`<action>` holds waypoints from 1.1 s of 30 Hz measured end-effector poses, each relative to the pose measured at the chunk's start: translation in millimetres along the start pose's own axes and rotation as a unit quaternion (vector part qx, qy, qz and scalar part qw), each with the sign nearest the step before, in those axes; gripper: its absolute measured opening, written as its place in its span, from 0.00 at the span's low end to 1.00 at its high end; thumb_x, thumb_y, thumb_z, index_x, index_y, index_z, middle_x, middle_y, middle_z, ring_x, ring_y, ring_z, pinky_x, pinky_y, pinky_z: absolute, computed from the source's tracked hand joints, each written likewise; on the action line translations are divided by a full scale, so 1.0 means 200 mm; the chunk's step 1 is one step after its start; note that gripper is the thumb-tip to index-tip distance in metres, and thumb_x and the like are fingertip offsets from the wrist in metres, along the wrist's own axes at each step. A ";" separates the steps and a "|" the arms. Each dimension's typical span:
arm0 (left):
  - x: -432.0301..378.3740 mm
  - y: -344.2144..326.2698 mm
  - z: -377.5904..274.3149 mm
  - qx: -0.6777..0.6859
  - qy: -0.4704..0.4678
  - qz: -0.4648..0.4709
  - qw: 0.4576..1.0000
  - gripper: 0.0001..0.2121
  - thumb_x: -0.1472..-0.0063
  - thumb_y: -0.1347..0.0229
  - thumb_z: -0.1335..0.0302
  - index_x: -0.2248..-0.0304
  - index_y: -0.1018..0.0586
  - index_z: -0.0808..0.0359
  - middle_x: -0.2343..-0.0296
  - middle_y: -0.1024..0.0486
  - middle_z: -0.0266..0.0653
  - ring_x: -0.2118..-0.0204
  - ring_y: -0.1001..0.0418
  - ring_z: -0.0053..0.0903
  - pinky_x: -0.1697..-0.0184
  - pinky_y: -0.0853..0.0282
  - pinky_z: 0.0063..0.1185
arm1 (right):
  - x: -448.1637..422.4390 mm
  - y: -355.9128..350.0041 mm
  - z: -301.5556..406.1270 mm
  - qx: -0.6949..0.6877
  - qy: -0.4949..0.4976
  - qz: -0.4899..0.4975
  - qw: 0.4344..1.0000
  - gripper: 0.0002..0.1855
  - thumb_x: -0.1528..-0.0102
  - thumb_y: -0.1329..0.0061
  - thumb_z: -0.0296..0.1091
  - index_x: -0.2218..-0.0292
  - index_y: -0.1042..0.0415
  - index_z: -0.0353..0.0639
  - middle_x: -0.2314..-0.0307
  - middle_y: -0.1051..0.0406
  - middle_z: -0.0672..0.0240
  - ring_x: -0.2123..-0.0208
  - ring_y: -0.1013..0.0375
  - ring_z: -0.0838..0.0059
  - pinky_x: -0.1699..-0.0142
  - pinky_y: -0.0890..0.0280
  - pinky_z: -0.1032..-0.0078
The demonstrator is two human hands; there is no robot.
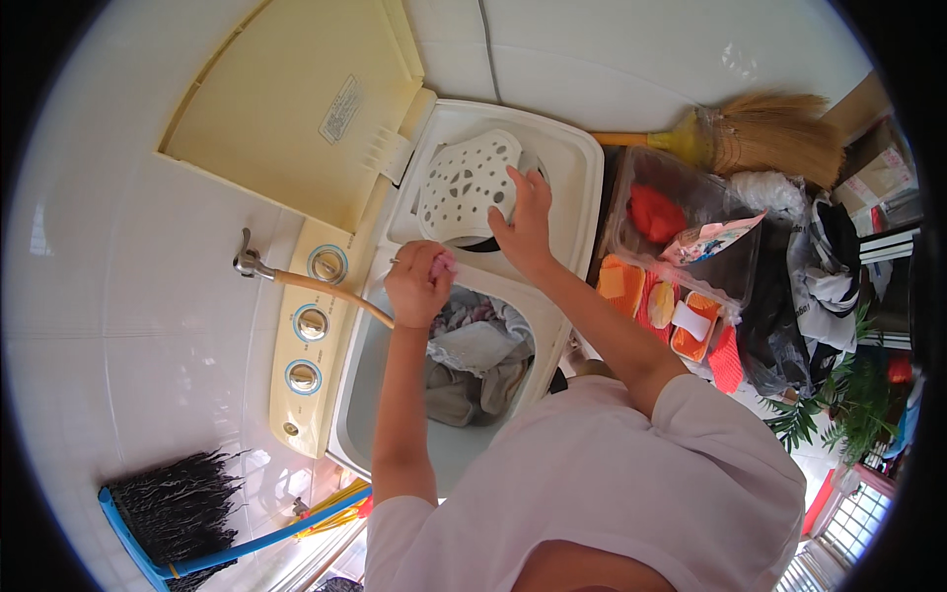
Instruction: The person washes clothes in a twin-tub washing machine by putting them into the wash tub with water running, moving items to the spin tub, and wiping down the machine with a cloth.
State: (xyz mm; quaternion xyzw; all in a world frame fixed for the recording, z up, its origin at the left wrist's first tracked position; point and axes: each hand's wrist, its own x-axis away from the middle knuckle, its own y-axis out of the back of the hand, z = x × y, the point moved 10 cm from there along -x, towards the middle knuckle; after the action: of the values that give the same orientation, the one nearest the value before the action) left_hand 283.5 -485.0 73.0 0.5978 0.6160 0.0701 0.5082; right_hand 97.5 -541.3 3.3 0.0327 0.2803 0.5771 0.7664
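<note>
My left hand [419,285] is closed on a small pink cloth [443,264], held above the divider between the two tubs of a twin-tub washing machine. A white perforated spin-tub cover [466,189] sits off-centre at the spin opening, leaving a gap along its right and lower sides. At its right edge is my right hand [527,222], thumb and fingers spread; whether they grip the cover is unclear. Below, the wash tub [370,399] contains grey, beige and patterned wet clothes [481,348]. A tan hose [333,292] runs from a metal tap [251,265] towards this tub, passing behind my left hand.
The cream lid [296,96] stands raised beside a control panel [307,348] with several knobs. To the right are a straw broom [777,140], a clear plastic bin [695,192], sponges [621,285] and plastic bags [821,288]. A black mop head [174,507] hangs lower left.
</note>
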 end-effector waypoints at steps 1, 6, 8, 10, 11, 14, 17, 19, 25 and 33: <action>0.02 -0.07 -0.06 -0.003 -0.030 0.028 0.999 0.10 0.55 0.41 0.77 0.69 0.23 0.60 0.68 0.25 0.36 0.68 0.25 0.35 0.66 0.29 0.31 | -0.07 0.02 0.15 -0.028 0.041 -0.010 0.999 0.36 0.47 0.48 0.34 0.40 0.47 0.40 0.42 0.52 0.37 0.39 0.52 0.40 0.37 0.53 0.54; -0.01 -0.34 0.00 -0.111 -0.089 0.130 0.981 0.12 0.55 0.39 0.74 0.69 0.26 0.60 0.59 0.25 0.39 0.61 0.25 0.38 0.62 0.27 0.34 | -0.48 -0.18 0.51 -0.267 0.092 0.188 0.941 0.28 0.40 0.55 0.34 0.40 0.44 0.41 0.45 0.40 0.55 0.41 0.43 0.60 0.38 0.48 0.67; -0.12 -0.29 0.18 -0.175 -0.036 0.080 0.981 0.12 0.53 0.39 0.73 0.69 0.28 0.61 0.55 0.27 0.42 0.57 0.27 0.40 0.60 0.26 0.34 | -0.58 -0.22 0.44 -0.440 -0.026 0.254 0.861 0.26 0.38 0.56 0.36 0.41 0.42 0.42 0.47 0.36 0.57 0.42 0.40 0.62 0.39 0.46 0.67; -0.19 -0.21 0.34 -0.254 -0.006 0.046 0.966 0.12 0.51 0.40 0.73 0.68 0.28 0.62 0.53 0.29 0.43 0.54 0.28 0.42 0.59 0.26 0.34 | -0.58 -0.16 0.28 -0.406 -0.063 0.234 0.881 0.23 0.37 0.58 0.39 0.43 0.38 0.41 0.51 0.32 0.60 0.45 0.36 0.65 0.40 0.45 0.68; -0.19 -0.19 0.41 -0.292 -0.011 0.039 0.955 0.11 0.51 0.40 0.73 0.67 0.28 0.63 0.52 0.29 0.43 0.54 0.28 0.42 0.59 0.26 0.33 | -0.57 -0.13 0.17 -0.389 -0.081 0.226 0.889 0.22 0.36 0.58 0.40 0.44 0.35 0.41 0.52 0.30 0.61 0.46 0.34 0.67 0.40 0.44 0.68; -0.18 -0.25 0.44 -0.307 -0.004 0.080 0.948 0.10 0.51 0.41 0.74 0.68 0.28 0.63 0.54 0.28 0.42 0.54 0.29 0.42 0.57 0.27 0.33 | -0.27 -0.23 -0.23 0.064 -0.027 0.366 0.928 0.22 0.37 0.61 0.49 0.56 0.25 0.40 0.59 0.25 0.60 0.53 0.28 0.66 0.45 0.38 0.66; -0.09 -0.36 0.49 -0.261 0.000 0.127 0.957 0.09 0.51 0.42 0.75 0.69 0.26 0.62 0.57 0.27 0.40 0.55 0.28 0.41 0.55 0.29 0.32 | 0.11 -0.33 -0.49 0.402 0.049 0.538 0.739 0.28 0.37 0.67 0.54 0.68 0.20 0.42 0.66 0.23 0.59 0.59 0.25 0.61 0.53 0.33 0.63; -0.05 -0.41 0.48 -0.201 -0.013 0.130 0.971 0.07 0.52 0.42 0.76 0.70 0.25 0.62 0.59 0.25 0.39 0.55 0.28 0.39 0.54 0.31 0.33 | 0.16 -0.35 -0.46 0.392 0.008 0.544 0.742 0.28 0.38 0.68 0.52 0.70 0.20 0.43 0.68 0.22 0.60 0.62 0.24 0.60 0.55 0.32 0.62; -0.08 -0.44 0.48 -0.045 0.012 0.156 0.987 0.09 0.55 0.43 0.75 0.70 0.20 0.59 0.67 0.21 0.33 0.58 0.27 0.32 0.52 0.36 0.34 | 0.19 -0.45 -0.49 0.336 -0.053 0.560 0.755 0.26 0.40 0.67 0.48 0.69 0.19 0.44 0.69 0.22 0.61 0.65 0.23 0.58 0.58 0.30 0.61; -0.06 -0.58 0.43 -0.137 -0.036 0.252 0.957 0.06 0.51 0.45 0.66 0.75 0.19 0.56 0.72 0.21 0.26 0.59 0.26 0.29 0.47 0.42 0.38 | 0.20 -0.51 -0.45 0.282 -0.078 0.607 0.738 0.24 0.43 0.66 0.47 0.63 0.19 0.44 0.63 0.22 0.60 0.59 0.24 0.58 0.56 0.30 0.62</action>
State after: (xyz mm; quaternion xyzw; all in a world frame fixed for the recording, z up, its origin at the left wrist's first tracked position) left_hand 264.4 -571.5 -40.9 0.6602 0.4110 0.2586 0.5729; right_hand 149.7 -563.5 -126.5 0.4561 0.2901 0.8099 0.2281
